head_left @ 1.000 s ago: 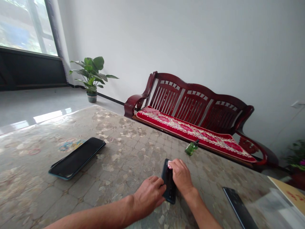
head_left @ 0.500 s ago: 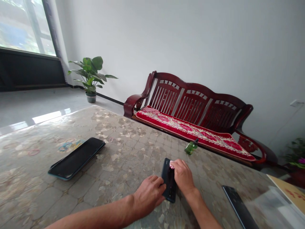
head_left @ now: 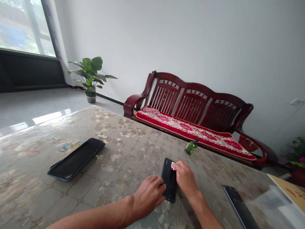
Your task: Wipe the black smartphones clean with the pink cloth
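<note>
A dark phone (head_left: 168,178) lies flat on the patterned table (head_left: 124,152). My left hand (head_left: 148,195) rests on the table with its fingertips pressed against the phone's left edge, fingers curled. My right hand (head_left: 185,179) lies over the phone's right side and pinches a small pink-white pad (head_left: 173,166) against its surface near the far end.
A larger dark tablet (head_left: 76,158) lies to the left, with coloured rubber bands (head_left: 67,145) behind it. A small green bottle (head_left: 191,147) stands near the far edge. Another dark phone (head_left: 239,206) lies at the right. A red wooden bench (head_left: 190,117) and a potted plant (head_left: 90,76) are beyond.
My right hand with the pad has slid slightly to the right and nearer across the phone. The left hand and the phone have stayed in place.
</note>
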Demonstrator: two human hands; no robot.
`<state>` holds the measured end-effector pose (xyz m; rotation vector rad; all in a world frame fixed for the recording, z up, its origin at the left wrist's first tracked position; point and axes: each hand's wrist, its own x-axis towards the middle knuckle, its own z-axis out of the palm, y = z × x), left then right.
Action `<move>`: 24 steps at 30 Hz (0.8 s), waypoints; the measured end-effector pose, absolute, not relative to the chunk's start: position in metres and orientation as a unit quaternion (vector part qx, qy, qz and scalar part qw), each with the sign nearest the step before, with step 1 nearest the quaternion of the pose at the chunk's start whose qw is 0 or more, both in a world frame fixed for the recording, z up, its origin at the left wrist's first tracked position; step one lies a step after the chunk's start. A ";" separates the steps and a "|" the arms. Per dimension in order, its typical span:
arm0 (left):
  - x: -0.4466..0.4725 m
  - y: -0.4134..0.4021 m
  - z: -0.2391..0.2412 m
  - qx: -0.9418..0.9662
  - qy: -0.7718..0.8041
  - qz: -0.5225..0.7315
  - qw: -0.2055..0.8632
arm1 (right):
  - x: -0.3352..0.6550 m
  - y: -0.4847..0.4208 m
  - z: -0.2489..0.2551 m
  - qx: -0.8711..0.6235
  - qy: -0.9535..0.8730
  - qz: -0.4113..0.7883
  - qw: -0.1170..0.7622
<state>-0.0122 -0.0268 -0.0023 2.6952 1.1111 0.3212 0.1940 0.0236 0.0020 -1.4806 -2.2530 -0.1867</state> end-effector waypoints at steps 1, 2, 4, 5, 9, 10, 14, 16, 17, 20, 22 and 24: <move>-0.012 -0.027 -0.001 0.913 0.378 0.109 0.105 | 0.195 0.029 0.003 -0.544 -0.807 -0.074 0.218; -0.012 -0.027 -0.001 0.912 0.380 0.110 0.106 | 0.196 0.034 0.003 -0.552 -0.801 -0.078 0.218; -0.012 -0.027 0.000 0.911 0.383 0.113 0.108 | 0.197 0.037 0.002 -0.560 -0.795 -0.078 0.218; -0.011 -0.028 -0.001 0.910 0.384 0.114 0.108 | 0.197 0.035 0.001 -0.560 -0.796 -0.074 0.218; -0.011 -0.027 -0.003 0.911 0.384 0.112 0.106 | 0.198 0.015 -0.005 -0.543 -0.808 -0.057 0.223; -0.011 -0.027 -0.003 0.911 0.382 0.112 0.105 | 0.199 0.011 -0.006 -0.539 -0.810 -0.053 0.224; -0.012 -0.026 -0.004 0.914 0.376 0.114 0.102 | 0.200 0.015 -0.004 -0.546 -0.804 -0.043 0.234; -0.012 -0.026 -0.003 0.912 0.379 0.118 0.103 | 0.200 0.026 -0.001 -0.557 -0.793 -0.039 0.245; -0.012 -0.026 -0.002 0.911 0.380 0.119 0.104 | 0.199 0.030 0.000 -0.560 -0.789 -0.038 0.250; -0.012 -0.026 0.000 0.910 0.381 0.119 0.111 | 0.198 0.032 0.000 -0.560 -0.788 -0.038 0.253; -0.012 -0.026 0.000 0.910 0.381 0.117 0.114 | 0.199 0.022 -0.003 -0.554 -0.794 -0.037 0.248; -0.012 -0.027 0.000 0.910 0.380 0.118 0.115 | 0.200 0.009 -0.007 -0.543 -0.803 -0.033 0.244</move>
